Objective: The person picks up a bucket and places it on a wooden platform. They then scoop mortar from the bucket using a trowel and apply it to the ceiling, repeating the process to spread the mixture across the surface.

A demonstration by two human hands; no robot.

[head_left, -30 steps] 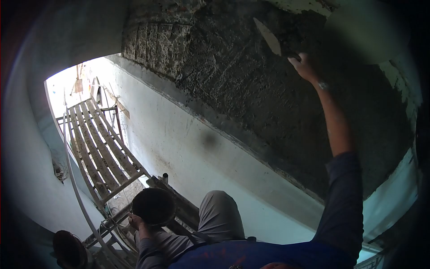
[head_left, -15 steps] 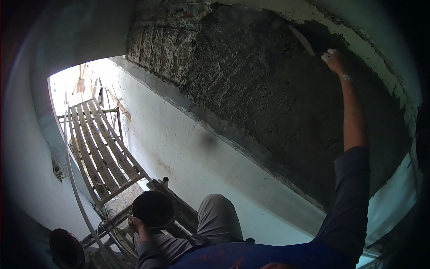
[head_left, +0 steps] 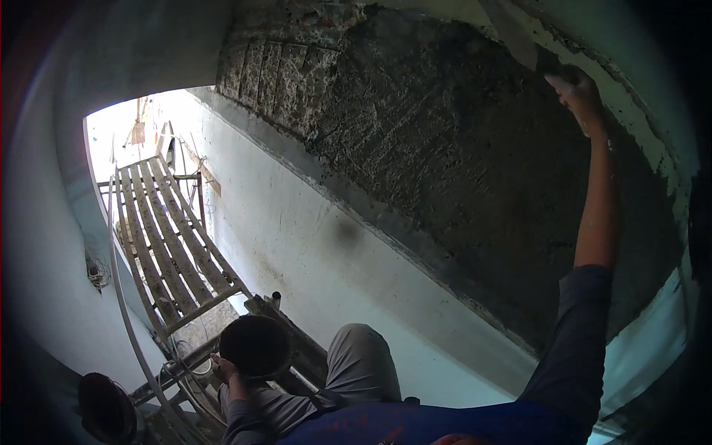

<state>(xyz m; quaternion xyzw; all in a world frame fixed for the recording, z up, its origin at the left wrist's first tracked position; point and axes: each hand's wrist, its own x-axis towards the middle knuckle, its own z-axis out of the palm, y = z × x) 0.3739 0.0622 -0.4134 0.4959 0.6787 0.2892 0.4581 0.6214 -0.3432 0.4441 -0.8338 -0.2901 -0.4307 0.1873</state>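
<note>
Your right hand [head_left: 578,93] has its fingers closed around the grip of a pale, flat, tapering trowel [head_left: 512,33]; the blade crosses the upper edge of the dark grey mortar patch [head_left: 445,141], near its upper right corner, and you cannot tell whether it touches. Your left hand [head_left: 225,368] grips the near left rim of a round, black, bowl-like container [head_left: 256,346], just beside your grey-trousered knee [head_left: 363,360]. The mortar is smoother at the right, rough and ridged in the middle, scored with lines at its left end. Its lower edge meets a narrow grey strip [head_left: 256,127], with smooth white wall [head_left: 319,245] below and open room between that and your knee. Past the container, a weathered, slatted wooden bench [head_left: 172,245] stretches from its near edge to a bright opening. A pale, flexible hose [head_left: 134,337] curves past its left edge, above a dark, round bucket [head_left: 107,408] at your lower left
</note>
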